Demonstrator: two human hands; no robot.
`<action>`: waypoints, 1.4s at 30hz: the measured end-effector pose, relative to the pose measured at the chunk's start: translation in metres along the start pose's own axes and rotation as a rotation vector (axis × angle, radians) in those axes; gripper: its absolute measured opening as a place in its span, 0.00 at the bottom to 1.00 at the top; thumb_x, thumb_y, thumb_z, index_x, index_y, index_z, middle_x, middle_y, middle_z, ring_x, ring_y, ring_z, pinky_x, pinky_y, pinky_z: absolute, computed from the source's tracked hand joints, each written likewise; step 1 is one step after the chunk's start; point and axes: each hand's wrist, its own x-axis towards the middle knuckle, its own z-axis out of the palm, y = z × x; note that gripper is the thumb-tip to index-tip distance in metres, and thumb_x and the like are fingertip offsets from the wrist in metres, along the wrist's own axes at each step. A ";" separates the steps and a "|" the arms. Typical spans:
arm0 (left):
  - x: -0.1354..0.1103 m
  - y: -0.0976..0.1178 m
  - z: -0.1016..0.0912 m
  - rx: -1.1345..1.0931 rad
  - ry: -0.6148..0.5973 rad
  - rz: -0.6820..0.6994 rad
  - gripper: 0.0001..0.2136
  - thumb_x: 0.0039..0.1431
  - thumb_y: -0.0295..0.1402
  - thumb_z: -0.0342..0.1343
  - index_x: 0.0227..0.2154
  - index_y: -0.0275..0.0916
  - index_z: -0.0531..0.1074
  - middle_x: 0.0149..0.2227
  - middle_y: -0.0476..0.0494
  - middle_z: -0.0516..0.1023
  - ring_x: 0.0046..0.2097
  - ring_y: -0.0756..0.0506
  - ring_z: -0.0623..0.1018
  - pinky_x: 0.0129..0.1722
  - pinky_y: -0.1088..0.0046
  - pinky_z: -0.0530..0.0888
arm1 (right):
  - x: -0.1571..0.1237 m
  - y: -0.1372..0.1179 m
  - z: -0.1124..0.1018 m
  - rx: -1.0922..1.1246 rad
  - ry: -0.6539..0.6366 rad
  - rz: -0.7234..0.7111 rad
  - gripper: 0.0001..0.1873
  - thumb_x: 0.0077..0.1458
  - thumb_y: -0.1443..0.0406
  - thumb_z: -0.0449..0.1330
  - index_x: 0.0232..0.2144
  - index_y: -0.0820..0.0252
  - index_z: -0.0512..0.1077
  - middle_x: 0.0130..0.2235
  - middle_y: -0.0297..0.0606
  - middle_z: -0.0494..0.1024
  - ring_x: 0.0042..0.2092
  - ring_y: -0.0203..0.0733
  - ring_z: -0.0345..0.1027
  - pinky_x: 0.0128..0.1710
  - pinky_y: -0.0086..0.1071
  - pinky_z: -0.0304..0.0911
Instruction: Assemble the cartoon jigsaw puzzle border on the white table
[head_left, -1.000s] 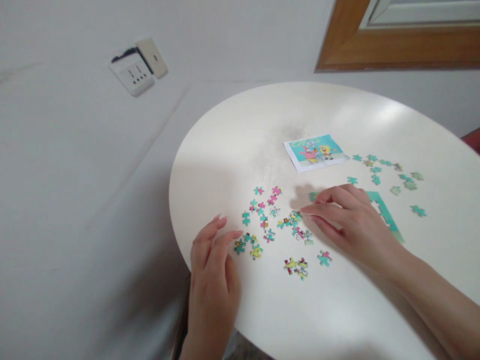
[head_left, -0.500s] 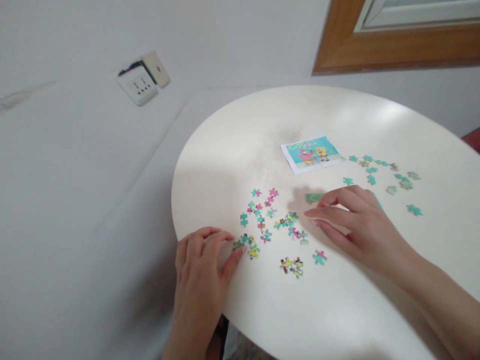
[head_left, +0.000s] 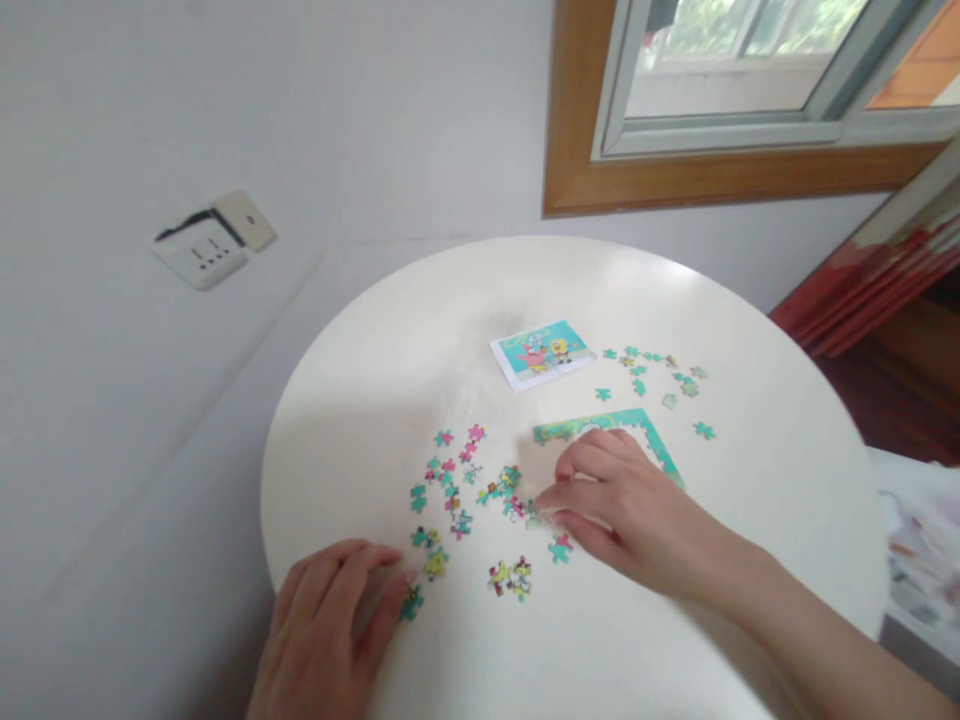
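Observation:
On a round white table [head_left: 757, 520] lie scattered puzzle pieces [head_left: 465, 480] in teal, pink and yellow. My left hand [head_left: 330, 620] rests flat at the near edge, its fingertips touching a teal piece [head_left: 411, 602]. My right hand [head_left: 622, 510] lies on the table with its fingers stretched out. Those fingertips touch the pieces around the middle of the cluster [head_left: 525, 508]. Behind that hand sits a partly joined teal puzzle border [head_left: 592, 426], half hidden by it. A small reference picture [head_left: 541, 352] lies further back. A few joined yellow pieces [head_left: 511, 577] lie between my hands.
More loose teal pieces [head_left: 652, 370] lie at the back right of the table. A wall socket [head_left: 202, 250] is on the white wall at left. A wood-framed window [head_left: 735, 90] is above the table, and red boards [head_left: 862, 290] lean at right.
The view has lifted and swung right. My left hand slid back to the near edge, with a teal piece now at its fingertips. My right hand reaches the pieces at the middle.

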 end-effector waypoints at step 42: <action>0.021 0.031 0.001 -0.069 0.046 0.076 0.12 0.66 0.23 0.50 0.49 0.38 0.72 0.41 0.42 0.69 0.45 0.41 0.70 0.47 0.62 0.68 | -0.003 0.029 0.014 -0.098 -0.037 -0.012 0.15 0.61 0.70 0.56 0.45 0.50 0.78 0.39 0.39 0.75 0.42 0.44 0.65 0.43 0.38 0.55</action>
